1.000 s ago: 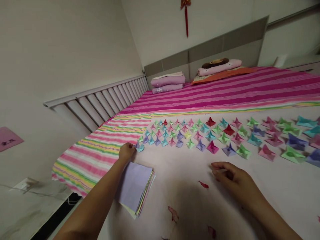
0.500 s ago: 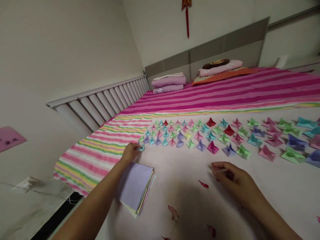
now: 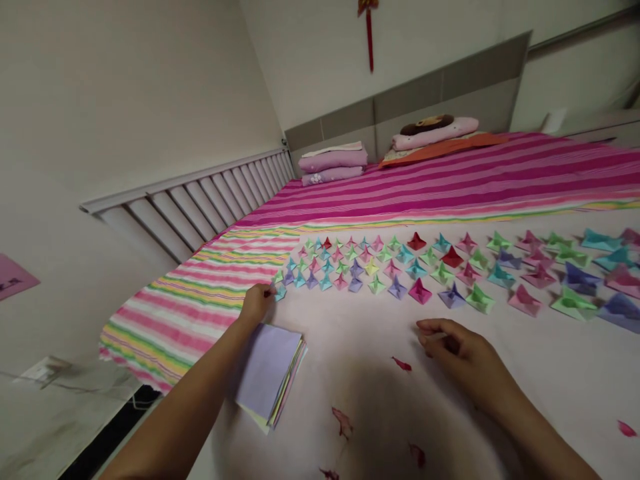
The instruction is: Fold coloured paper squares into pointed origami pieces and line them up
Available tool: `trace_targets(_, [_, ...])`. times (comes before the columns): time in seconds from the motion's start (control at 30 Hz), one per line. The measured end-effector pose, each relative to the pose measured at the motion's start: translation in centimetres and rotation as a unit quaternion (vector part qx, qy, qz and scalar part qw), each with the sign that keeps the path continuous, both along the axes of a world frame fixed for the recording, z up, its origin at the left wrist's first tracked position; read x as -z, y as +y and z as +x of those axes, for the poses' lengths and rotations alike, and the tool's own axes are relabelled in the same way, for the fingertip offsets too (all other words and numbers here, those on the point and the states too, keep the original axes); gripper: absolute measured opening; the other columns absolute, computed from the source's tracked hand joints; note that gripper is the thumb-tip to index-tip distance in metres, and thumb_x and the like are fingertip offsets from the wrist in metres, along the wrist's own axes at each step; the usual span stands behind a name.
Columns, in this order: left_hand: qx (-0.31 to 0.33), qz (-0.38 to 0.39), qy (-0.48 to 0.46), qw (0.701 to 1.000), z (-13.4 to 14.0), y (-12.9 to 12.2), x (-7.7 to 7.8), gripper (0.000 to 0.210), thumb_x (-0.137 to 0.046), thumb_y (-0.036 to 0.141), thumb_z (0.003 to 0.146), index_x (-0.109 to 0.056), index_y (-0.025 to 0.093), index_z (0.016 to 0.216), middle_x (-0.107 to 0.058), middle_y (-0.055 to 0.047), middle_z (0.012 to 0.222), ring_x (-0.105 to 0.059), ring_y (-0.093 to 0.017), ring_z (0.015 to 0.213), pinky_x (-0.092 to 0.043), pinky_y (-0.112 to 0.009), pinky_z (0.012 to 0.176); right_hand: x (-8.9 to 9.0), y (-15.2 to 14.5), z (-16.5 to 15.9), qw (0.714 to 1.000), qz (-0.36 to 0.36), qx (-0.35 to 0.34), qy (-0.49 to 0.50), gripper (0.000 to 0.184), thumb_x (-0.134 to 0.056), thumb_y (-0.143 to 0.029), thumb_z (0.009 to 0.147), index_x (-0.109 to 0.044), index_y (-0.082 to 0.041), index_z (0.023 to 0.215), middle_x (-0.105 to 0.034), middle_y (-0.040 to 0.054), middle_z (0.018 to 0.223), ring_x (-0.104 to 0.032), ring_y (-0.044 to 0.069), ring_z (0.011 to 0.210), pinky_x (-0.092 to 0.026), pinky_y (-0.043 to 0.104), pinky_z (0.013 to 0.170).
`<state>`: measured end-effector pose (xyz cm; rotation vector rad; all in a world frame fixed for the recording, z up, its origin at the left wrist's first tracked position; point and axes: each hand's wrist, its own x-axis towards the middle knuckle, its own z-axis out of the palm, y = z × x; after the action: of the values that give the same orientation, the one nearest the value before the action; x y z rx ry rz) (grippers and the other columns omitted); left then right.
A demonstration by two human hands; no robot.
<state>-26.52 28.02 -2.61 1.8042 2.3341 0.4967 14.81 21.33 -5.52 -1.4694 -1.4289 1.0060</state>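
My left hand [image 3: 257, 303] reaches to the near left end of the rows of folded paper boats [image 3: 355, 285]. Its fingers are bunched together, with the tips at the left corner of a small light blue paper boat [image 3: 281, 293]. Just below that wrist lies a stack of square paper [image 3: 270, 367] with a lilac sheet on top. My right hand [image 3: 453, 343] hovers over or rests on the pale sheet, which I cannot tell. Its fingers are loosely curled with a gap to the thumb, and it holds nothing.
Red petal-like scraps [image 3: 343, 423] lie scattered near me on the pale sheet [image 3: 370, 340]. A white slatted rail [image 3: 200, 200] runs along the left side of the bed. Folded bedding [image 3: 334, 163] sits by the headboard [image 3: 345, 127].
My left fingers have drawn back slightly left, uncovering more of the light blue boat, which stays at the end of its row. My right hand keeps its pose. The view shifts a little.
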Motion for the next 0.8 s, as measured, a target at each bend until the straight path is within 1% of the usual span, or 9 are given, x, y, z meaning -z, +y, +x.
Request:
trace_targets(0.1, [0.001,0.031,-0.014,0.999,0.3,-0.2,-0.4,0.033,-0.058,0.033,0.091,-0.058,0.016,0.120,-0.060,-0.010,0.122,-0.062,-0.022,0.102,-0.054,-0.043,0.085,0.0,0.0,0.0,1.000,-0.002,0.004,-0.001,0.042,-0.056,-0.051,0.063,-0.069,-0.020,0.087,-0.070,0.0072,0.069,-0.064,0.026,0.064,-0.048,0.038,0.061])
trace_targets(0.2, [0.007,0.065,-0.041,0.997,1.2,-1.2,-1.1,0.023,-0.064,0.031,0.086,-0.066,0.015,0.101,-0.067,-0.008,0.104,-0.064,-0.020,0.089,-0.053,-0.037,0.081,0.0,0.0,-0.1,1.000,-0.003,0.001,-0.006,0.042,-0.056,-0.051,0.064,-0.070,-0.020,0.088,-0.069,0.0066,0.068,-0.063,0.025,0.064,-0.047,0.037,0.061])
trace_targets(0.27, [0.018,0.068,-0.072,0.995,2.1,-2.8,-1.5,0.020,-0.066,0.033,0.080,-0.069,0.015,0.088,-0.070,-0.006,0.087,-0.065,-0.018,0.078,-0.053,-0.032,0.073,0.0,-0.1,-0.1,1.000,0.001,-0.002,-0.009,0.042,-0.057,-0.051,0.064,-0.069,-0.020,0.089,-0.069,0.0066,0.069,-0.062,0.025,0.065,-0.046,0.037,0.061])
trace_targets(0.33, [0.031,0.064,-0.099,0.993,3.3,-5.2,-1.8,0.026,-0.065,0.040,0.077,-0.070,0.016,0.086,-0.071,-0.005,0.083,-0.066,-0.019,0.077,-0.053,-0.030,0.070,-0.2,-0.2,-0.1,1.000,0.008,-0.004,-0.003,0.041,-0.056,-0.050,0.065,-0.069,-0.019,0.090,-0.069,0.0071,0.073,-0.063,0.025,0.067,-0.047,0.038,0.064])
trace_targets(0.43, [0.027,0.061,-0.113,0.991,5.0,-9.8,-2.1,0.043,-0.064,0.051,0.073,-0.070,0.016,0.098,-0.072,-0.009,0.095,-0.067,-0.023,0.087,-0.054,-0.033,0.073,-0.5,-0.3,-0.1,1.000,0.000,-0.009,0.006,0.042,-0.056,-0.049,0.065,-0.068,-0.019,0.092,-0.067,0.0066,0.071,-0.064,0.025,0.068,-0.047,0.038,0.065])
trace_targets(0.5, [0.016,0.057,-0.115,0.992,5.8,-12.9,-1.9,0.047,-0.062,0.055,0.074,-0.070,0.017,0.101,-0.071,-0.011,0.103,-0.066,-0.026,0.091,-0.055,-0.038,0.077,-0.6,-0.4,-0.1,1.000,-0.002,-0.013,0.005,0.042,-0.057,-0.049,0.065,-0.068,-0.019,0.092,-0.067,0.0063,0.070,-0.064,0.026,0.068,-0.047,0.038,0.066])
trace_targets(0.6, [0.037,0.079,-0.118,0.989,6.4,-16.4,-1.1,0.054,-0.072,0.051,0.069,-0.066,0.021,0.114,-0.063,-0.012,0.127,-0.056,-0.030,0.121,-0.046,-0.046,0.100,-0.8,-0.4,0.0,1.000,0.006,-0.016,0.001,0.041,-0.058,-0.049,0.065,-0.068,-0.020,0.092,-0.067,0.0056,0.069,-0.063,0.025,0.067,-0.046,0.038,0.066])
trace_targets(0.7, [0.048,0.063,-0.137,0.987,6.2,-18.4,0.3,0.066,-0.077,0.050,0.063,-0.062,0.022,0.121,-0.053,-0.014,0.140,-0.046,-0.033,0.132,-0.037,-0.050,0.110,-0.9,-0.5,-0.2,1.000,0.012,-0.020,0.003,0.038,-0.059,-0.048,0.066,-0.068,-0.020,0.091,-0.067,0.0049,0.068,-0.063,0.025,0.067,-0.046,0.038,0.066])
trace_targets(0.8, [0.035,0.070,-0.141,0.987,5.9,-19.1,1.6,0.067,-0.077,0.050,0.063,-0.061,0.020,0.121,-0.054,-0.015,0.139,-0.047,-0.033,0.131,-0.035,-0.050,0.112,-0.9,-0.6,-0.5,0.999,0.015,-0.030,0.006,0.038,-0.059,-0.047,0.066,-0.067,-0.020,0.092,-0.067,0.0047,0.068,-0.064,0.025,0.067,-0.046,0.038,0.066])
